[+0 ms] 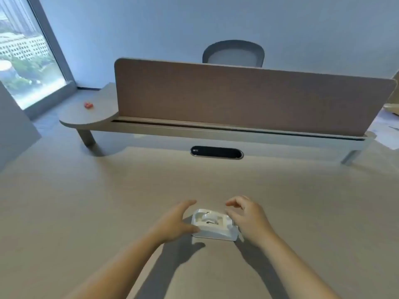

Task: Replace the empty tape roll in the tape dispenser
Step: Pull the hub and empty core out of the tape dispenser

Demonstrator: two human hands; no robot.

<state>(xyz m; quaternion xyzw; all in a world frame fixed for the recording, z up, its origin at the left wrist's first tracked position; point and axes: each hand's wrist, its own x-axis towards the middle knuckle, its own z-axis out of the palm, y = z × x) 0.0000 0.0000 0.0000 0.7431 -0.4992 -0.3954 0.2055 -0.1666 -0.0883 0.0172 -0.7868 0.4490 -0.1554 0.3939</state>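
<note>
A white tape dispenser (212,225) lies on the beige desk (86,212), close to me and near the middle. Its hollow top faces up, and I cannot make out a tape roll in it. My left hand (174,223) is at its left side with fingers spread; the thumb touches the near left corner. My right hand (246,219) is at its right end, fingers loosely curled and apart, their tips at the rim. Neither hand closes around the dispenser.
A raised shelf (90,119) with a brown divider panel (237,98) crosses the back of the desk. A small red object (88,105) lies on the shelf's left end. A black oval cable port (216,152) sits beneath it. Papers (386,134) lie far right.
</note>
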